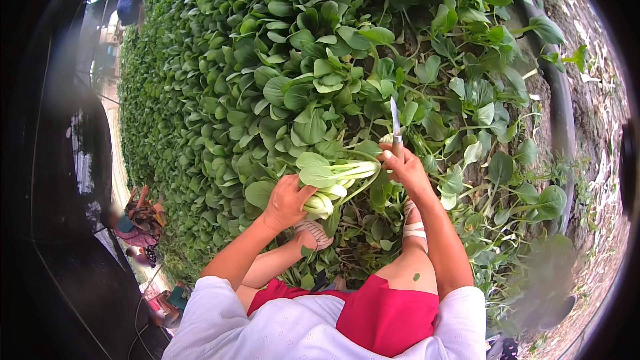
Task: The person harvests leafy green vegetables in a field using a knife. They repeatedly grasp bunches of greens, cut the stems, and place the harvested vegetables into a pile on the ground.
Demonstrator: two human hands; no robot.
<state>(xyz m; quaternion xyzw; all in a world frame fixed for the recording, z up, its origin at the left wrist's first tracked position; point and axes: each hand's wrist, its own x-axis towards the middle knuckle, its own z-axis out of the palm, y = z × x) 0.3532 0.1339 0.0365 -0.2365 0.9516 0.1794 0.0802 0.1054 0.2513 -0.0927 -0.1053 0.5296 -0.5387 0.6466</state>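
My left hand (290,201) grips several heads of bok choy (321,204) by their pale stalks, just above my left foot. In my right hand (406,170) is a small knife (396,125) with a wooden handle, its blade pointing away from me. The thumb and fingers of that hand are beside the cut base of another bok choy head (362,167), whose leaves lie over the bunch at my left hand. Whether the right fingers also pinch that base, I cannot tell.
Dense bok choy plants (200,90) grow ahead and to the left. A dark pipe (560,105) runs along the bed's right edge, beside bare soil. Other people (137,225) are at the far left, near black sheeting (65,160). Loose leaves lie between my feet.
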